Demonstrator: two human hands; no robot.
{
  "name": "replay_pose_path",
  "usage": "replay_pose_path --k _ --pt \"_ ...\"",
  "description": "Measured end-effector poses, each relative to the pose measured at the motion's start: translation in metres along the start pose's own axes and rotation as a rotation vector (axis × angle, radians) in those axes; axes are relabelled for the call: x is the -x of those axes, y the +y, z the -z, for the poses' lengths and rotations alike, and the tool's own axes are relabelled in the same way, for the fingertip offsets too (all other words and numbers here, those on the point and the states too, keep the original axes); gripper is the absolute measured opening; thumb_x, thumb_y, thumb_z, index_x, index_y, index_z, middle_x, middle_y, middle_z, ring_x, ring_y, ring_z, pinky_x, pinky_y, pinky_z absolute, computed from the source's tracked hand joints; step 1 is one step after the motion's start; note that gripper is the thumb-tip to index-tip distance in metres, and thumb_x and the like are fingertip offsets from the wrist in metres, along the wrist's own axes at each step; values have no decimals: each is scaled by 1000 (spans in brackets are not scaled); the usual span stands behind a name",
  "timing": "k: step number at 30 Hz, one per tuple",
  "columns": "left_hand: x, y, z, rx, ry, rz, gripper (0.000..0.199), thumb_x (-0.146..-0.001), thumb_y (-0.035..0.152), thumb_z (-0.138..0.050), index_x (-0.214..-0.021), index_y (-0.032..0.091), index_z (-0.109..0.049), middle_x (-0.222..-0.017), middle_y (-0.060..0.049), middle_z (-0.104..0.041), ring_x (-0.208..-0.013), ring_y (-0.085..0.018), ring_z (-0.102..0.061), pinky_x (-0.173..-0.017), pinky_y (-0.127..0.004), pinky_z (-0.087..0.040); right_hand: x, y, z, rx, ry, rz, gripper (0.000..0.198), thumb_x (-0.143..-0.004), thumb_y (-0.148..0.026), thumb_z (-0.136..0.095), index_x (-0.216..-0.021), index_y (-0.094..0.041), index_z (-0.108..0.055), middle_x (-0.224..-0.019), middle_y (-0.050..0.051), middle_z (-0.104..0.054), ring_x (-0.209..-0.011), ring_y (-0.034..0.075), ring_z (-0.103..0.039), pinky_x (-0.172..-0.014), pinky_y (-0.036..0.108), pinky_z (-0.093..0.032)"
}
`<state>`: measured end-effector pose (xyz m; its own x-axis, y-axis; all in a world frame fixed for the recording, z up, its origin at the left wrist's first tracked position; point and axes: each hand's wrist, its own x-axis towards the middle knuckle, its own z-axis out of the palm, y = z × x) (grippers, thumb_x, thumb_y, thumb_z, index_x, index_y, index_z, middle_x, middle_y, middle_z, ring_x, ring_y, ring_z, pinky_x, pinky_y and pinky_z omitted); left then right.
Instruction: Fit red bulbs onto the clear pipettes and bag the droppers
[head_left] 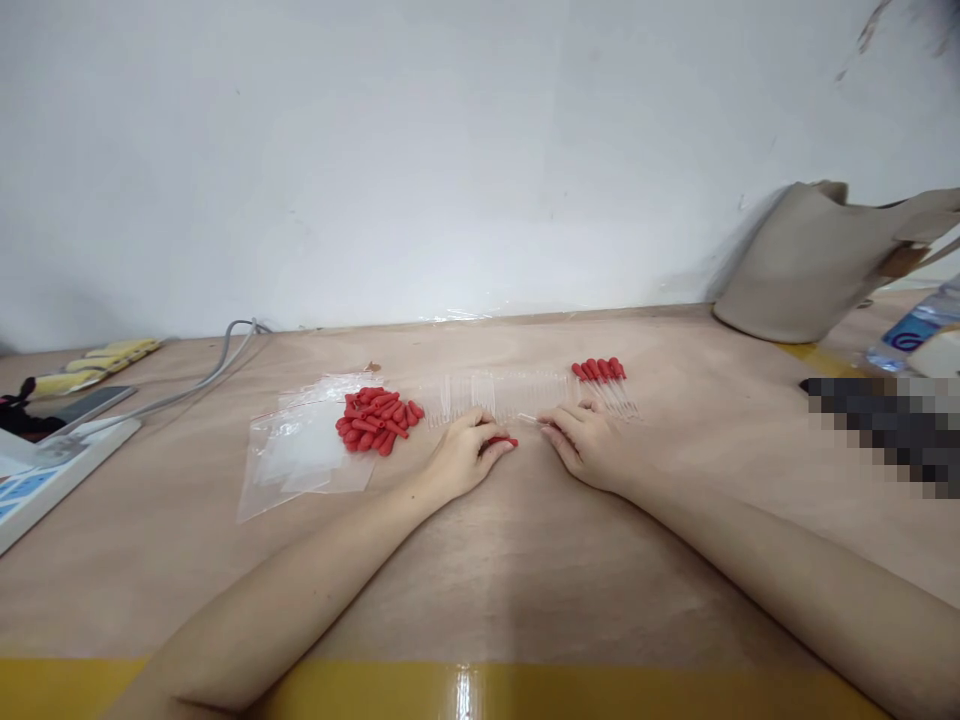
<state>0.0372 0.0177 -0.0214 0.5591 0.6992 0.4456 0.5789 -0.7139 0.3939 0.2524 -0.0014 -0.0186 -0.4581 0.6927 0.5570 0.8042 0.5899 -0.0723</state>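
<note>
Between the fingers of my left hand (pixel 469 455) is a red rubber bulb (pixel 504 441), its narrow end pointing right. My right hand (pixel 589 440) pinches a thin clear dropper tube (pixel 529 417), whose tip points left toward the bulb; the two are apart. Behind both hands lies a row of clear tubes (pixel 491 393), side by side. A pile of red bulbs (pixel 375 420) rests on clear plastic bags (pixel 300 450) to the left. Beyond my right hand lie several droppers with red bulbs fitted (pixel 600 370), partly hidden by the hand.
A white power strip (pixel 67 475) with a grey cable (pixel 202 385), a phone (pixel 94 402) and yellow gloves (pixel 97 365) lie at the left. A beige bag (pixel 802 265) and a plastic bottle (pixel 919 330) stand at the right. A white wall (pixel 480 160) bounds the back.
</note>
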Motion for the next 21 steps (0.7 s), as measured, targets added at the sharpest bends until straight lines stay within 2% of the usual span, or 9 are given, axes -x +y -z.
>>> replay_pose_path --k 6,12,17,21 --pt "0 6 6 127 102 115 10 -88 23 -46 -91 16 -53 -84 -3 -60 -79 -15 -56 -72 -28 -44 0 -6 5 -35 46 106 23 -90 -21 -40 -92 -20 -63 -82 2 -66 -70 14 -54 -69 27 -33" --pt "0 6 6 184 39 128 8 -88 23 -44 -89 17 -50 -81 -2 -60 -75 -15 -57 -70 -27 -44 0 -3 0 -48 59 129 23 -90 -22 -40 -94 -20 -63 -78 1 -67 -65 13 -54 -68 27 -33" --pt "1 4 5 220 28 124 9 -88 23 -42 -91 17 -48 -79 -2 -60 -72 -14 -57 -69 -27 -44 1 -1 -3 -89 129 117 21 -90 -23 -42 -94 -19 -62 -81 2 -68 -67 13 -55 -69 27 -35" --pt "1 6 6 258 37 117 11 -88 24 -43 -92 16 -50 -80 -2 -60 -72 -14 -58 -69 -27 -45 2 1 -7 -118 120 112 22 -90 -24 -41 -94 -19 -62 -81 2 -68 -67 13 -56 -70 28 -35"
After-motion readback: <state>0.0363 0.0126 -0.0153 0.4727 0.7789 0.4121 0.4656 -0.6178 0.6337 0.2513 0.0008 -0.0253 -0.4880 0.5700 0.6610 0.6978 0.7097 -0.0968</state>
